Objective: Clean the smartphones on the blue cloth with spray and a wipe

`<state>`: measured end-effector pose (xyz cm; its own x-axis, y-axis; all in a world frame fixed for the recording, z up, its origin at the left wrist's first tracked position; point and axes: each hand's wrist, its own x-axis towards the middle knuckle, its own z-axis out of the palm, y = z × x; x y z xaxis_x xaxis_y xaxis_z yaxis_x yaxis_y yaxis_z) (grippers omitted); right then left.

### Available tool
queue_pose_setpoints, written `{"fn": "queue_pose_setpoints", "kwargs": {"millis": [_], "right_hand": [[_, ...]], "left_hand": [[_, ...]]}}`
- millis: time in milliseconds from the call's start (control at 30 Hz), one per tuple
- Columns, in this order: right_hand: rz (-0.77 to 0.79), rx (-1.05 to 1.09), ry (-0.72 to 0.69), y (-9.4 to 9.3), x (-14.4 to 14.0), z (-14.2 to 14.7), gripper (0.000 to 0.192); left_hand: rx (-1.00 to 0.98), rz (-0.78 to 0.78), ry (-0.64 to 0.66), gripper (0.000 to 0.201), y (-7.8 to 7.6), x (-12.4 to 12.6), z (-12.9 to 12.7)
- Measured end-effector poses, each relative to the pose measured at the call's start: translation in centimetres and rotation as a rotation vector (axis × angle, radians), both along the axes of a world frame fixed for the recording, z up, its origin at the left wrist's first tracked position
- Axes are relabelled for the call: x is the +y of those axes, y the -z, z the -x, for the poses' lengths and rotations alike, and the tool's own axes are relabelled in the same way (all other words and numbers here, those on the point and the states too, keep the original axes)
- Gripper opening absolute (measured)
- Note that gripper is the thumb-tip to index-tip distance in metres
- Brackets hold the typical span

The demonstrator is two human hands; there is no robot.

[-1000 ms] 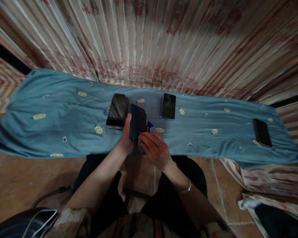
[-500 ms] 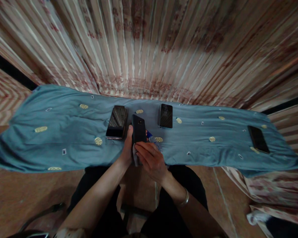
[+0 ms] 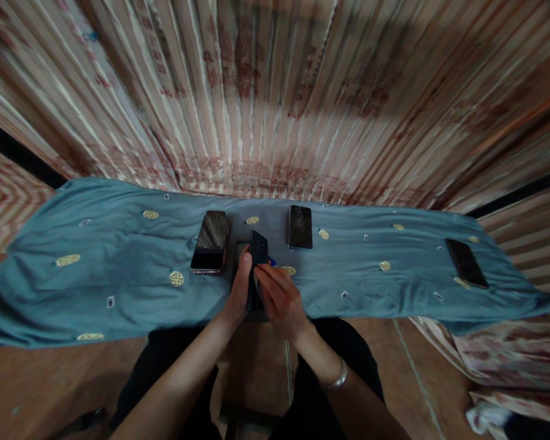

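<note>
- Head view: dark phone (image 3: 255, 287) held up over the near edge of the blue cloth (image 3: 132, 263), tilted steeply on its side, between both hands.
- Left hand (image 3: 239, 290): thumb up along the phone's left side, palm against it; other fingers mostly hidden behind, spread can't be told.
- Right hand (image 3: 286, 302): fingers bunched close together, tips on the phone's right-hand face; can't tell if they pinch anything.
- Handling, my judgement: firm left grip, since a slim body tilted like this could slip; light, even right fingertips; wrists low over the cloth in case of a drop.
- Around: phone stack (image 3: 211, 243) left of the hands; cracked-looking phone (image 3: 301, 226) beyond, to the right; another phone (image 3: 466, 263) well apart at far right.
- Containers: none I can make out for sure. Blue item (image 3: 272, 261) just behind the right fingers, mostly hidden; can't tell whether it holds anything.
</note>
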<state>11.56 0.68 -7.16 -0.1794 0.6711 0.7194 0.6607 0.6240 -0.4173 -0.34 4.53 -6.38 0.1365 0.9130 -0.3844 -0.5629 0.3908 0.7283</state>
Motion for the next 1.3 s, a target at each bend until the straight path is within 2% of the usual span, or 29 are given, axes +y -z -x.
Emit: {"fn": "queue_pose_setpoints", "kwargs": {"millis": [100,267,433,567,667,867,1033,1167,1300], "right_hand": [[-0.003,0.014,0.028,0.1,0.9,-0.6,0.043],[-0.010,0.060,0.086,-0.2,2.2,-1.3,0.040],[0.007,0.058,0.169,-0.4,3.0,-1.6,0.040],[0.058,0.091,0.174,-0.2,3.6,-2.1,0.041],[0.118,0.143,0.165,-0.1,3.8,-2.6,0.040],[0.208,0.218,0.174,0.3,4.1,-3.3,0.035],[0.297,0.314,0.176,0.9,4.3,-3.6,0.035],[0.430,0.485,0.173,1.2,4.5,-3.8,0.033],[0.592,0.763,0.146,1.5,4.9,-4.0,0.031]], "left_hand": [[0.143,-0.146,-0.075,0.037,-0.1,-0.5,-0.9],[0.243,-0.180,-0.002,0.043,-0.1,-1.1,-1.4],[0.328,-0.209,0.093,0.065,0.2,-1.4,-1.3],[0.420,-0.248,0.213,0.088,0.4,-1.8,-1.1],[0.444,-0.250,0.241,0.094,0.3,-2.0,-1.0],[0.374,-0.240,0.215,0.089,-0.2,-2.1,-0.7],[0.234,-0.135,0.151,0.082,-0.6,-1.9,-0.8],[0.135,-0.077,0.135,0.084,-1.2,-1.9,-0.8],[0.044,-0.008,0.142,0.084,-2.0,-1.9,-0.7]]}}
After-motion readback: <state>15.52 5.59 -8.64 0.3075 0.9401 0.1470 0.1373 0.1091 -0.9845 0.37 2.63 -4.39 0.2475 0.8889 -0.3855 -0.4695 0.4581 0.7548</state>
